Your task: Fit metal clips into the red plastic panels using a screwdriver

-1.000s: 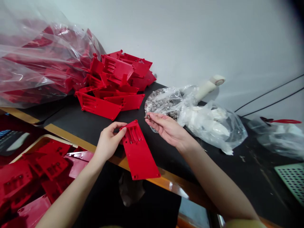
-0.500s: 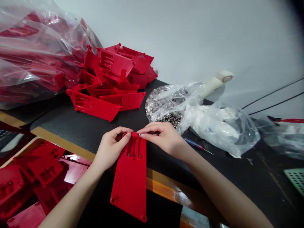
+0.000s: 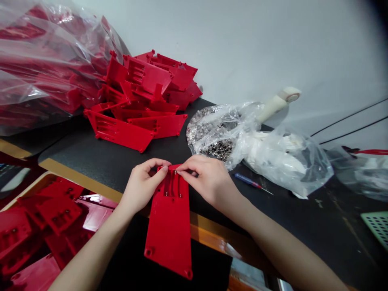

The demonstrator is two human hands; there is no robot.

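A red plastic panel (image 3: 170, 226) with long slots near its far end juts over the table's front edge toward me. My left hand (image 3: 144, 182) pinches its far left corner between thumb and fingers. At the upper slot end, my right hand (image 3: 206, 176) has thumb and forefinger closed on a small metal spring contact (image 3: 175, 172), partly hidden by the fingertips. Two more small metal contacts (image 3: 180, 195) sit at the near ends of the slots.
Red panels are piled (image 3: 145, 101) at the back, beside a large clear bag (image 3: 51, 68) of more. A plastic bag of small metal parts (image 3: 218, 145), a white bagged bundle (image 3: 279, 157) and a screwdriver (image 3: 250, 180) lie rightward. A bin (image 3: 44, 178) of panels stands lower left.
The panel has shifted slightly right and up in view along with both hands. The right fingertips have drawn a little closer together at the slot's far end; the left hand keeps its grip.
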